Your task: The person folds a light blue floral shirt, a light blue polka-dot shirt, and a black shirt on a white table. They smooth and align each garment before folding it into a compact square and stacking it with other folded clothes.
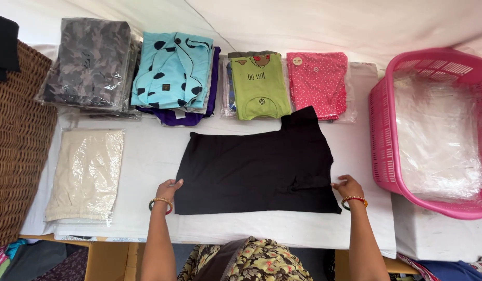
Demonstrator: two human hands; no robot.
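A black garment point(256, 169) lies flat on the white-covered worktop point(147, 156), stretched between both hands. The left hand point(169, 188) has its grip pinched on the near left edge; the right hand point(347, 186) grips the near right edge. Beyond the grips sit folded clothes; a pink basket point(381, 135) stands right of the right grip.

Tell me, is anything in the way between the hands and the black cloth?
Nothing visible is. The left hand touches the black cloth at its left edge, and the right hand touches its right edge. The cloth lies flat on the white table, with no other item on top.
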